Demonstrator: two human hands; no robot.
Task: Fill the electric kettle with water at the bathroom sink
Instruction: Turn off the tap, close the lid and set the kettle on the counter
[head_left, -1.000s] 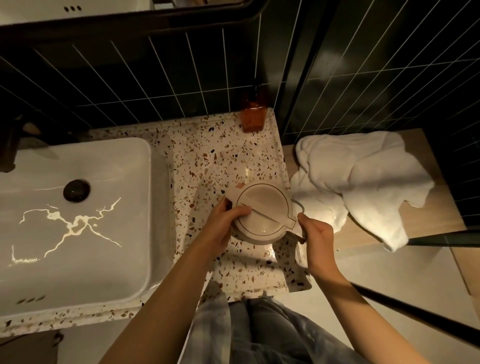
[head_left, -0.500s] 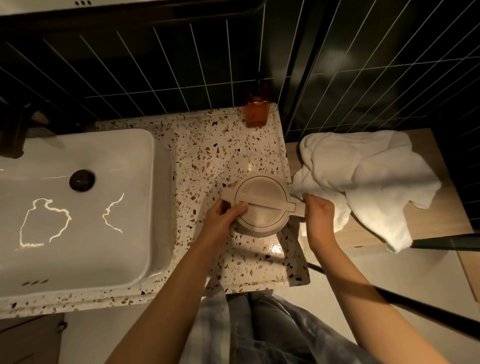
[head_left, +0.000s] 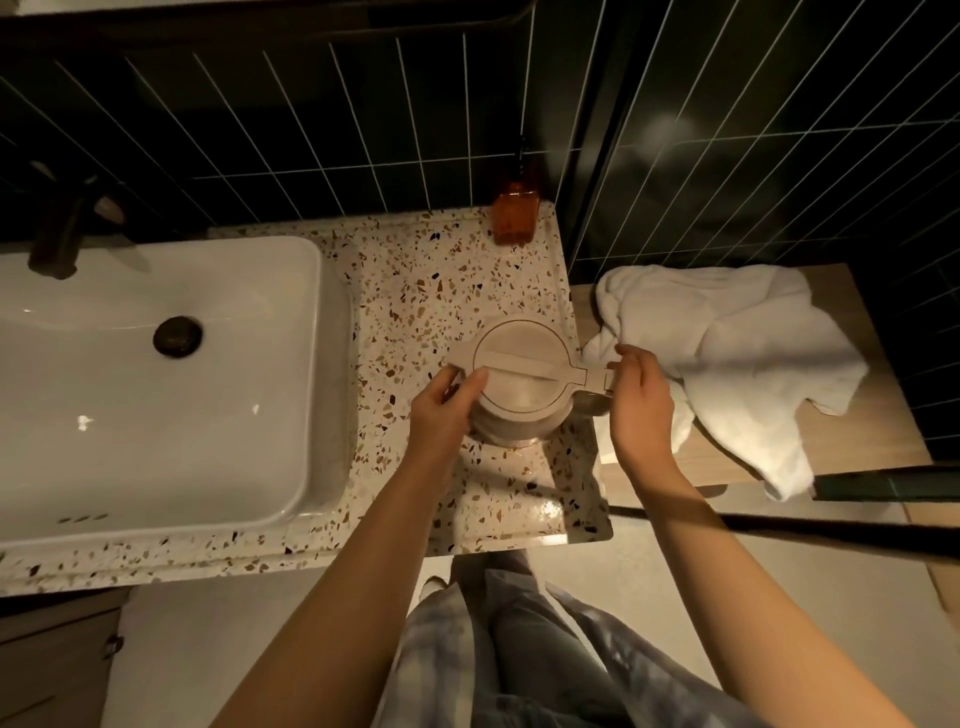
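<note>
A beige electric kettle (head_left: 519, 382) with its lid closed stands on the terrazzo counter (head_left: 447, 291), to the right of the white rectangular sink (head_left: 156, 467). My left hand (head_left: 447, 410) grips the kettle's left side near the spout. My right hand (head_left: 639, 400) holds the top of the handle on the kettle's right side, fingers pinched around it. A dark faucet (head_left: 57, 234) stands at the sink's back left, and the dark drain (head_left: 177, 335) sits in the basin.
An amber glass bottle (head_left: 514, 215) stands at the back of the counter against the dark tiled wall. A crumpled white towel (head_left: 727, 353) lies on a wooden shelf (head_left: 883, 410) to the right. A dark rail (head_left: 831, 532) crosses below my right arm.
The view has shifted so the sink and counter sit lower and further right in frame. Both hands stay on the kettle, which has turned slightly so its handle points right.
</note>
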